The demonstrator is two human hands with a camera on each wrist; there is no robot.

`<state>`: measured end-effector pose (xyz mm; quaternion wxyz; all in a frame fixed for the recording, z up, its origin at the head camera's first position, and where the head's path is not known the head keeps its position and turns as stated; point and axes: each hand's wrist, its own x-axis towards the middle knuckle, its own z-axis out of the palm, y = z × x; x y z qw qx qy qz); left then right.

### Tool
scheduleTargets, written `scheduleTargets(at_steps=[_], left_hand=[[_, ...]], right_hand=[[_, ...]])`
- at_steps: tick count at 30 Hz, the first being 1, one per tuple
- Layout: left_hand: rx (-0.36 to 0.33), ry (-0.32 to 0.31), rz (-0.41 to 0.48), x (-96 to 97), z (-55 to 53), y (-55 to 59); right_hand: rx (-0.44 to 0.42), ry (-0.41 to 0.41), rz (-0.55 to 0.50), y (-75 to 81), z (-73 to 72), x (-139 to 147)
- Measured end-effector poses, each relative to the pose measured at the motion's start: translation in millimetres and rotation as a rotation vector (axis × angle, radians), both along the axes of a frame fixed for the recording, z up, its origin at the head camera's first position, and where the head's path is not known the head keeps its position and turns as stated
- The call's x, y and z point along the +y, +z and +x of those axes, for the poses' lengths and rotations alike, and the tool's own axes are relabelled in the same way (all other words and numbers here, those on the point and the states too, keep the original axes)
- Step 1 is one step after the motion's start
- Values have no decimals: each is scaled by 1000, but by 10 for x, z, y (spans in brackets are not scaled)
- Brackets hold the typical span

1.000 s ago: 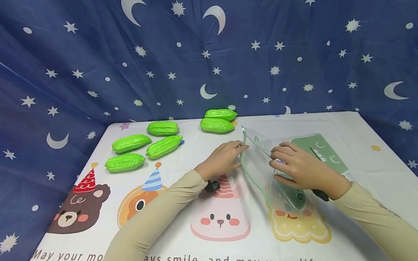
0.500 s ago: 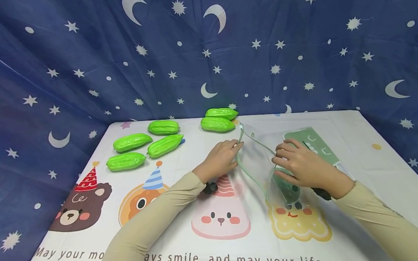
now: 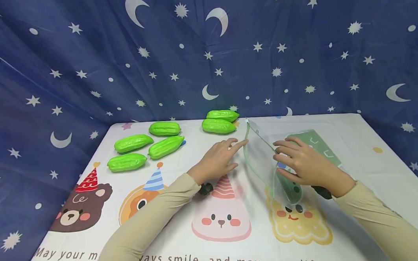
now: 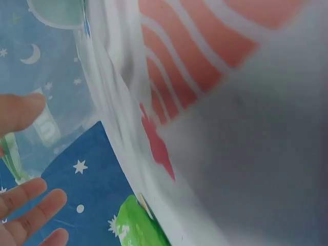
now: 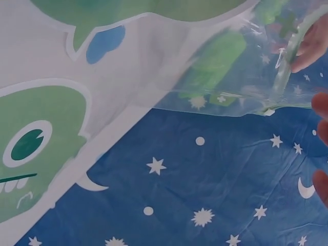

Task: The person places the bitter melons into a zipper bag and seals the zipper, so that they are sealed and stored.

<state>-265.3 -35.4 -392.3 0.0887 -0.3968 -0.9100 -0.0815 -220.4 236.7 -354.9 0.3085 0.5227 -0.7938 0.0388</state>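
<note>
A clear zip bag with a green rim and green cartoon print stands with its mouth parted, between my two hands. My right hand grips its right rim with curled fingers; the exact hold is partly hidden. On the other side, my left hand has a straight index finger touching the green left rim, its thumb apart. The left wrist view shows these fingers spread beside the bag. In the right wrist view, the printed bag fills the top, with right fingertips at the edge.
Two bright green ribbed gourds lie at the back of the table, behind the left hand. Several similar gourds are grouped at the back left. A printed white tablecloth covers the table; a blue starry curtain hangs behind.
My left thumb and fingers have parted from their pinch on the bag's rim, and the hand has drawn slightly back. The bag's mouth has shifted a little; my right hand stays nearly in place.
</note>
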Motion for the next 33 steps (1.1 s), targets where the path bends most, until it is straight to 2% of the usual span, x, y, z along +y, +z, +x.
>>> scheduleTargets(at_steps=[9, 20, 24, 33], left_hand=[[74, 57, -18, -278, 3, 57], [84, 180, 11, -958, -98, 106], [101, 229, -15, -1179, -139, 151], [123, 283, -87, -1571, -232, 209]], right_hand=[[4, 3, -6, 5, -6, 10], [-4, -15, 4, -15, -14, 7], [3, -13, 2, -11, -17, 1], [2, -6, -1, -10, -25, -2]])
